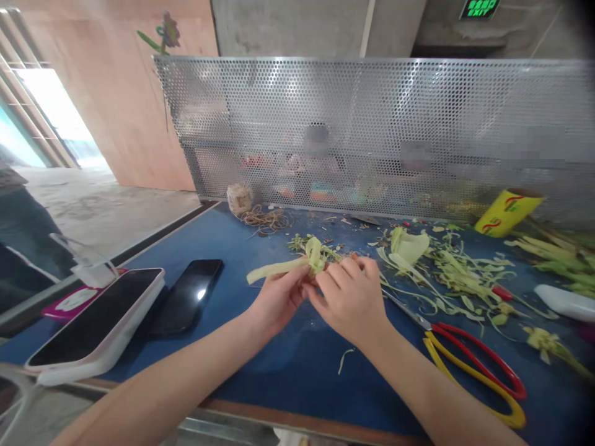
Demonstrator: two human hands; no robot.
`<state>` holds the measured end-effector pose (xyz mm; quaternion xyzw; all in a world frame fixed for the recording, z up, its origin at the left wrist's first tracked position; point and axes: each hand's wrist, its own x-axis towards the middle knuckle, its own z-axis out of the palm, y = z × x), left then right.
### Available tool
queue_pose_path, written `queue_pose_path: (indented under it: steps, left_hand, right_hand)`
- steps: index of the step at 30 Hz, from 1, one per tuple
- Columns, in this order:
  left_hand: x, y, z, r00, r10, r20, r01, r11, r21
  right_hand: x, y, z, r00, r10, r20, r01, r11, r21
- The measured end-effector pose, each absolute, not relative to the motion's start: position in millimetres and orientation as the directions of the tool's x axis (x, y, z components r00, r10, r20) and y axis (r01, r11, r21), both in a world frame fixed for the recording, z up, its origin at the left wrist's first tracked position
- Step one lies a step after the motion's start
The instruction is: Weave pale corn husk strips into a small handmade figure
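Observation:
Both of my hands meet over the middle of the blue table. My left hand (283,297) pinches a pale green leaf strip (279,269), whose flat end sticks out to the left and whose other part loops upward. My right hand (351,297) is closed on the same strip, fingers curled, touching the left fingertips. What lies under the right fingers is partly hidden. Behind the hands is a small heap of green clippings (304,243). Close to my right forearm lie scissors (465,347) with red and yellow handles.
At left are a black phone (188,297) and a larger device in a white case (100,328). A twine ball (239,198) stands behind. Shredded leaf strips (455,272), a yellow roll (506,212) and a white-handled tool (564,302) lie right. A perforated metal screen (288,124) borders the back.

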<state>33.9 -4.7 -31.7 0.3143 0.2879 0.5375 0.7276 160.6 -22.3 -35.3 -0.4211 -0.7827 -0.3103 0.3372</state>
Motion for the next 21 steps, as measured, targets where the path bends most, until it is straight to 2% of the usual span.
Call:
queue_pose_path:
  steps: [4,10,21]
  left_hand:
    - [39.2,-6.7,-35.0,0.227,0.969,-0.101,-0.614,0.223,0.757]
    - [37.6,-6.7,-36.7,0.245,0.963,-0.111,-0.594,0.240,0.768]
    - [37.6,-7.1,-38.1,0.198,0.980,-0.033,-0.578,0.144,0.803]
  right_hand:
    - [158.1,-20.7,-33.0,-0.383,0.479,0.790,0.910,0.345,0.232]
    - [154.0,-24.0,-34.6,-0.404,0.516,0.756,0.912,0.293,0.288]
    - [149.6,-25.9,-34.1,-0.375,0.420,0.827,0.927,0.200,0.319]
